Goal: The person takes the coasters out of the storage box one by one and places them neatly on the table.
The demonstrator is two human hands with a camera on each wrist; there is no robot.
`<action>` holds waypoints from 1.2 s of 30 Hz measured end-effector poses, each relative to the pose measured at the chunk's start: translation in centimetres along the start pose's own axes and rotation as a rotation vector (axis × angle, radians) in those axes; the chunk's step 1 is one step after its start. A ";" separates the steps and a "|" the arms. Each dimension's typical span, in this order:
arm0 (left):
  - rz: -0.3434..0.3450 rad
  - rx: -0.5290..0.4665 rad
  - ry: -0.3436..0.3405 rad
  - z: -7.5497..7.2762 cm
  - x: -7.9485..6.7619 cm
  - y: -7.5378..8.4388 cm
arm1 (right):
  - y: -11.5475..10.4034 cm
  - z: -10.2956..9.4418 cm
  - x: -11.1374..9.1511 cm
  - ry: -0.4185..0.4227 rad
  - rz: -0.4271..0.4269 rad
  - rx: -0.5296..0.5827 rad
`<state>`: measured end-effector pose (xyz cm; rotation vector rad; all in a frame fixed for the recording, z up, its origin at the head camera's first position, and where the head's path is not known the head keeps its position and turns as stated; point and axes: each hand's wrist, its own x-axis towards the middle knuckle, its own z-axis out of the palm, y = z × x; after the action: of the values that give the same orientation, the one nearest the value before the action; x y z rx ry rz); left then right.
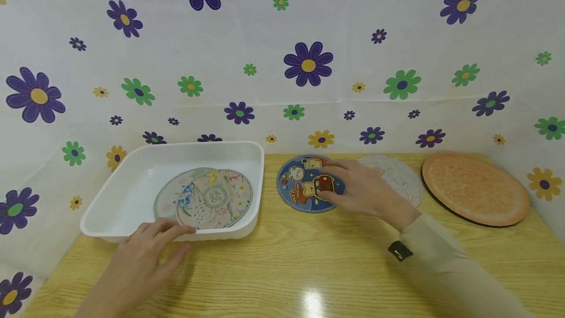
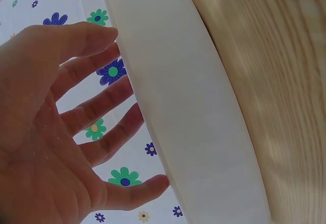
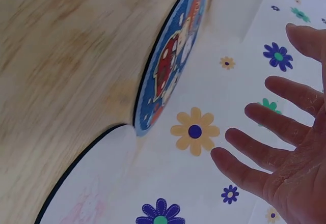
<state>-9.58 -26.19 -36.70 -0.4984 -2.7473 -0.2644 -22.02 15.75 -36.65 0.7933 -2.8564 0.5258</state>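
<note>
Over the round blue mat with cartoon pictures [image 1: 289, 195], my right hand [image 1: 359, 185] hovers with spread fingers and nothing in them. The right wrist view shows that hand [image 3: 285, 132] apart from the blue mat [image 3: 168, 63]. My left hand [image 1: 143, 254] is at the front rim of the white plastic tray [image 1: 119, 200], fingertips right at the edge and the thumb outside it. Loosely extended fingers of the left hand [image 2: 76, 117] show against the tray wall [image 2: 178, 107]. Inside the tray, a pink floral round mat [image 1: 231, 193] overlaps a grey-green one [image 1: 169, 198].
Right of the blue mat lies a pale round mat [image 1: 401, 175], partly hidden by my right hand. An orange-brown round mat [image 1: 476, 188] lies farther right. All rest on a wooden table [image 1: 282, 269] before a flower-print cloth [image 1: 265, 28].
</note>
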 end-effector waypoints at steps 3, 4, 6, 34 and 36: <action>-0.007 0.001 -0.024 -0.1 0.0 0.1 | -0.5 0.0 0.2 0.009 -0.037 0.018; -0.012 0.004 -0.036 -0.1 -0.1 0.2 | -0.7 0.0 0.3 0.015 -0.051 0.020; -0.017 0.007 -0.054 -0.1 -0.1 0.3 | -1.0 0.0 0.5 0.025 -0.078 0.029; -0.078 -0.001 -0.100 0.1 -1.4 1.2 | -7.9 1.1 5.2 0.004 -0.293 0.090; -0.079 -0.001 -0.095 0.0 -1.3 1.2 | -8.4 1.3 5.7 0.002 -0.314 0.094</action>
<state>-7.96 -25.51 -37.07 -0.4127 -2.8636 -0.2676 -22.57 5.85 -34.17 1.2272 -2.6459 0.6167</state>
